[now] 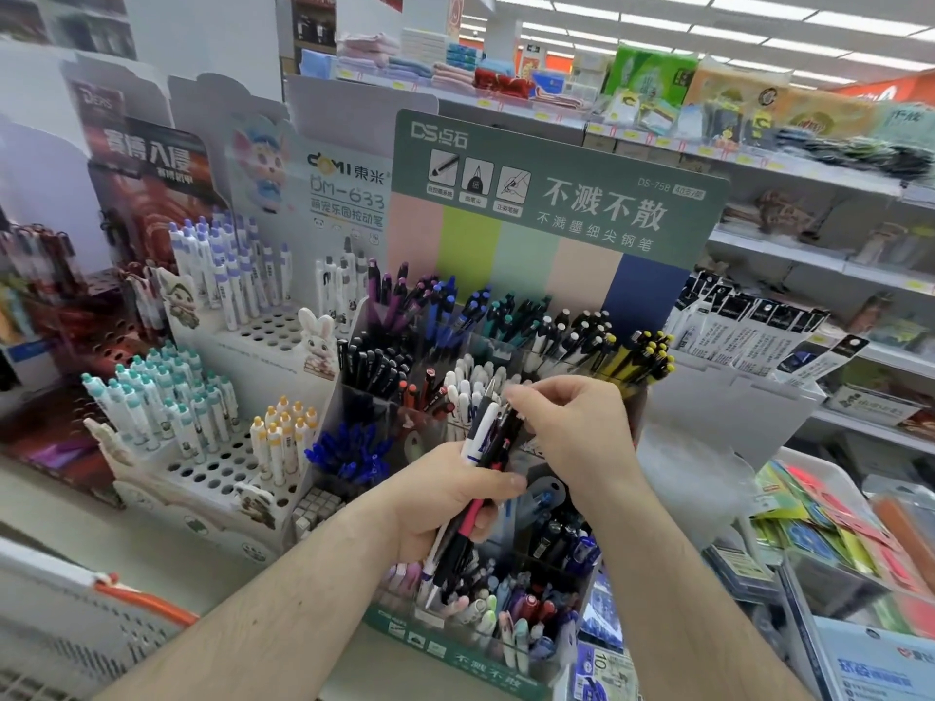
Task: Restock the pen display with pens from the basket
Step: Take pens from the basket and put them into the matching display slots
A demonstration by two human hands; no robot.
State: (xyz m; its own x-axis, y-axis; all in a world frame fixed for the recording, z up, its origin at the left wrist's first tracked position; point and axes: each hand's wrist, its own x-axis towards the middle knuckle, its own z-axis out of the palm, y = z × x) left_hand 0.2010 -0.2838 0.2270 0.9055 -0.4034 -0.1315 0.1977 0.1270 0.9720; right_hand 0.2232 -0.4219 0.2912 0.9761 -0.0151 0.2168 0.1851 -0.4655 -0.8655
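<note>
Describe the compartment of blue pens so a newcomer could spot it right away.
Start at the tall green header card with white lettering. Below it, the clear tiered pen display steps toward the viewer. At its left edge, left of the left hand, sits the blue pen cluster, all one bright blue.

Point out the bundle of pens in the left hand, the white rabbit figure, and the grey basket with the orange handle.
bundle of pens [480, 447], head view, on the white barrel.
white rabbit figure [317, 341], head view, on its face.
grey basket [76, 629], head view, on its perforated wall.

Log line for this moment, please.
left hand: grips pen bundle | right hand: pinches one pen's top | over pen display
</note>
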